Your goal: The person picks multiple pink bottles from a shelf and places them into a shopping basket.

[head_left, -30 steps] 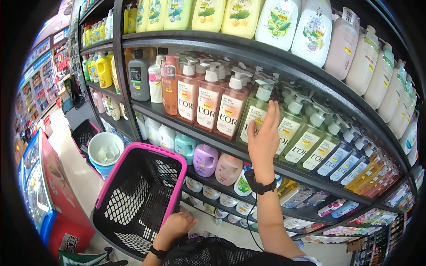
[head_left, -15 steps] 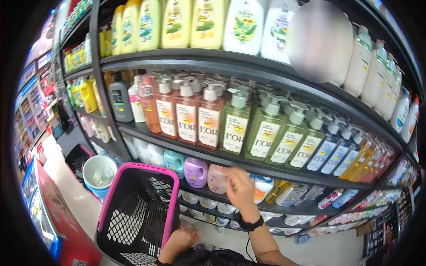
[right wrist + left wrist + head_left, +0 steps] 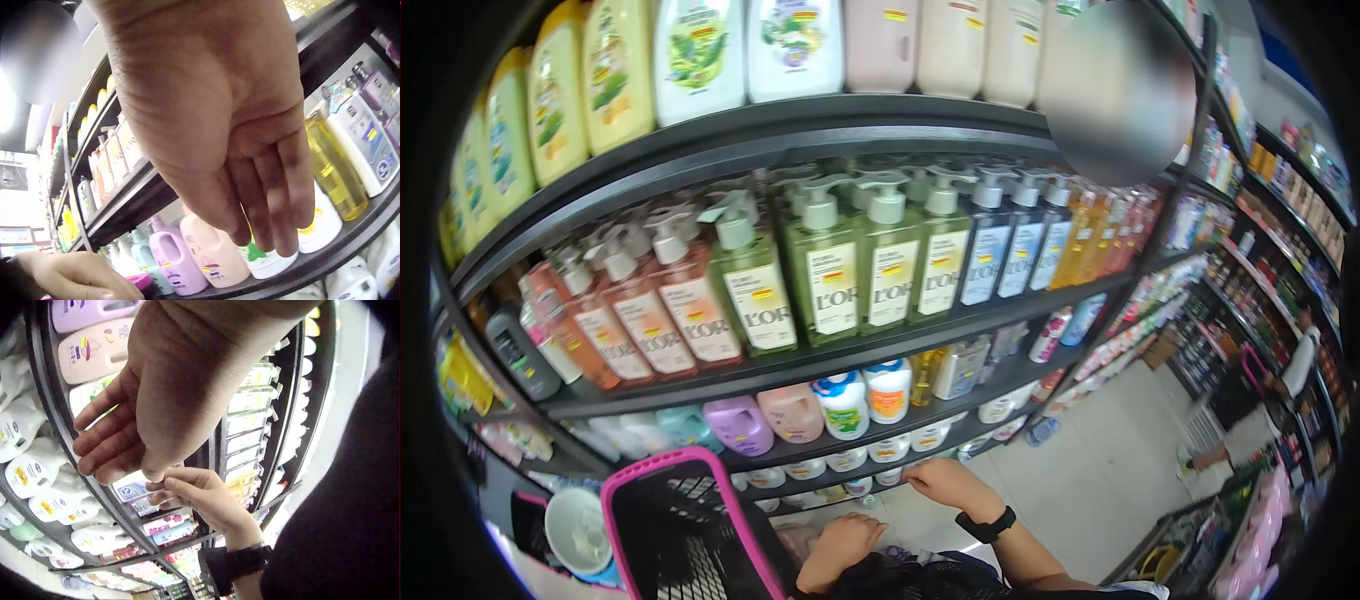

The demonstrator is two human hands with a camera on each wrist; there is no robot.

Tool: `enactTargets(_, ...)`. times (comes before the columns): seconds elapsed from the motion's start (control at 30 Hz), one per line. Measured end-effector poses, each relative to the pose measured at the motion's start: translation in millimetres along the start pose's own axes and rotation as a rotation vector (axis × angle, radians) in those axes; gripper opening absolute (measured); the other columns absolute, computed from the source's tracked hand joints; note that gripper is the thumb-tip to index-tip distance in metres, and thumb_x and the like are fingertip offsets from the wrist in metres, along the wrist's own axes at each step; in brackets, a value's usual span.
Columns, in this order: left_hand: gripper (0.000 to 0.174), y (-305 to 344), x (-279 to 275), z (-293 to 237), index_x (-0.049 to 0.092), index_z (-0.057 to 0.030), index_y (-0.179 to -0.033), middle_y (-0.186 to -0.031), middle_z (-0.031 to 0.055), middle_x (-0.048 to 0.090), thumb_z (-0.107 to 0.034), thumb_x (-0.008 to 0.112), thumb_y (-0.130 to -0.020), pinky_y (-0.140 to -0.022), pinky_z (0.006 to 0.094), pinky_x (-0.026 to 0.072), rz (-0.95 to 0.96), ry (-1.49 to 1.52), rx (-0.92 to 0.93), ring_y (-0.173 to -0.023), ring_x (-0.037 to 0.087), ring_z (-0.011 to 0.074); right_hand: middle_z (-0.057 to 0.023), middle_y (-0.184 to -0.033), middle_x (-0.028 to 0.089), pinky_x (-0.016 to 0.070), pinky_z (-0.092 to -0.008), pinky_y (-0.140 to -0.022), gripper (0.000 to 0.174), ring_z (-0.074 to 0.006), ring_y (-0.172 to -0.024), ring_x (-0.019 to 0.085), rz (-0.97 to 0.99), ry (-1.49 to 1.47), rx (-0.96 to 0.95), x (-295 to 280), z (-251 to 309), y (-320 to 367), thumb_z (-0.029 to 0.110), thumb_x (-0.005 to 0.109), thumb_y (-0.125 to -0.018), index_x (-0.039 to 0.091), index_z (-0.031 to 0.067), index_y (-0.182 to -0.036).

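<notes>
Both hands hang low before the shelves, holding nothing. In the head view the left hand (image 3: 846,545) is right of the pink-rimmed black basket (image 3: 662,463), and the right hand (image 3: 956,486), with a black wrist strap, is in front of the lower shelf. Relaxed fingers show on the left hand (image 3: 119,425) in the left wrist view and on the right hand (image 3: 250,156) in the right wrist view. Green pump bottles (image 3: 830,280) stand on the middle shelf beside pink ones (image 3: 700,310). Below are a purple bottle (image 3: 738,425) and a peach bottle (image 3: 792,412).
Yellow and white bottles (image 3: 700,60) line the upper shelf. A white bucket (image 3: 578,530) stands left of the basket. Tiled floor (image 3: 1090,450) runs to the right, where a person (image 3: 1250,430) stands by far shelves. Pink packages (image 3: 1260,530) are at lower right.
My right hand has come down from the green pump bottles to beside my left hand. The head view has turned right, showing more aisle; the basket now appears lower.
</notes>
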State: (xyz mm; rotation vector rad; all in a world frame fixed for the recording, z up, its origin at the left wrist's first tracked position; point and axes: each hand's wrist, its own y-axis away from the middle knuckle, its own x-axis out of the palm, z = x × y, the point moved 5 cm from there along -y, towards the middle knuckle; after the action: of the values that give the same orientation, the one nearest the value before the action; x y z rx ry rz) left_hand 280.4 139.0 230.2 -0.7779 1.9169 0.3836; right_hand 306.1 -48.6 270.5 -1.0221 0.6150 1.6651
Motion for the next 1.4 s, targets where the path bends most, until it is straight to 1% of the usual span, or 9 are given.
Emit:
enactTargets(0.3,0.036,-41,55,-14,0.065,-0.0048,-0.074,-0.074,0.0131,0.066,-0.031,0.050,-0.093,-0.067,0.0394,0.0514,0.157,-0.031,0.340,-0.074,0.064,0.0298,-0.0183,-0.113,0.062,0.0451,-0.0413,-0.092,0.038,-0.0353,-0.106,0.057,0.275,0.006,0.510,23,-61,129,0.027,0.055,-0.090,0.057,0.0050,-0.120)
enactTargets(0.53,0.036,-70,50,-69,0.066,-0.0046,-0.076,-0.075,0.0129,0.066,-0.030,0.049,-0.094,-0.068,0.0400,0.0514,0.136,-0.036,0.473,-0.075,0.064,0.0298,-0.0197,-0.118,0.060,0.0445,-0.0422,-0.093,0.047,-0.0369,-0.108,0.056,0.318,-0.095,0.601,44,-115,184,0.033,0.055,-0.090,0.051,0.0041,-0.127)
enactTargets(0.63,0.037,-92,69,-98,0.066,-0.0045,-0.077,-0.076,0.0135,0.065,-0.031,0.048,-0.094,-0.070,0.0422,0.0510,0.303,-0.040,0.367,-0.076,0.063,0.0320,-0.0199,-0.115,0.061,0.0454,-0.0423,-0.091,0.046,-0.0370,-0.106,0.057,0.191,-0.128,0.620,13,-131,205,0.033,0.056,-0.089,0.052,0.0059,-0.127)
enactTargets(0.7,0.041,-108,102,-113,0.066,-0.0019,-0.083,-0.087,0.0166,0.066,-0.033,0.043,-0.096,-0.077,0.0448,0.0487,0.518,-0.064,0.391,-0.084,0.062,0.0358,-0.0197,-0.114,0.061,0.0459,-0.0425,-0.090,0.046,-0.0370,-0.105,0.057,0.086,-0.120,0.638,-10,-144,227,0.033,0.057,-0.089,0.052,0.0066,-0.126)
enactTargets(0.77,0.041,-131,109,-140,0.066,-0.0021,-0.082,-0.086,0.0166,0.065,-0.033,0.043,-0.096,-0.077,0.0450,0.0486,0.507,-0.053,0.432,-0.084,0.062,0.0358,-0.0195,-0.112,0.062,0.0465,-0.0426,-0.089,0.045,-0.0370,-0.105,0.057,-0.037,-0.110,0.670,-30,-158,249,0.033,0.058,-0.088,0.053,0.0073,-0.125)
enactTargets(0.93,0.039,-182,141,-231,0.065,-0.0031,-0.082,-0.081,0.0148,0.063,-0.033,0.044,-0.096,-0.076,0.0437,0.0488,0.543,-0.065,0.615,-0.085,0.061,0.0350,-0.0202,-0.111,0.062,0.0471,-0.0437,-0.088,0.045,-0.0375,-0.103,0.058,0.011,-0.016,0.993,-42,-197,327,0.032,0.060,-0.086,0.054,0.0076,-0.124)
enactTargets(1.07,0.038,-202,171,-297,0.063,-0.0034,-0.083,-0.081,0.0148,0.064,-0.033,0.044,-0.096,-0.077,0.0437,0.0481,0.591,-0.043,0.768,-0.086,0.060,0.0343,-0.0209,-0.111,0.062,0.0471,-0.0442,-0.088,0.046,-0.0374,-0.104,0.058,-0.061,-0.119,0.985,-31,-214,364,0.033,0.060,-0.085,0.054,0.0068,-0.123)
enactTargets(1.23,0.037,-217,203,-334,0.063,-0.0036,-0.083,-0.081,0.0144,0.064,-0.034,0.045,-0.096,-0.076,0.0438,0.0479,0.696,0.019,0.844,-0.085,0.060,0.0346,-0.0214,-0.111,0.062,0.0472,-0.0436,-0.088,0.047,-0.0373,-0.105,0.057,-0.129,-0.284,0.967,-5,-229,408,0.033,0.061,-0.085,0.055,0.0046,-0.122)
enactTargets(1.4,0.036,-247,242,-360,0.063,-0.0036,-0.083,-0.082,0.0142,0.064,-0.033,0.046,-0.095,-0.074,0.0443,0.0480,0.766,-0.047,0.939,-0.083,0.060,0.0346,-0.0233,-0.104,0.064,0.0484,-0.0441,-0.085,0.052,-0.0390,-0.097,0.061,-0.204,-0.272,1.163,-1,-248,451,0.038,0.064,-0.082,0.056,0.0052,-0.121)
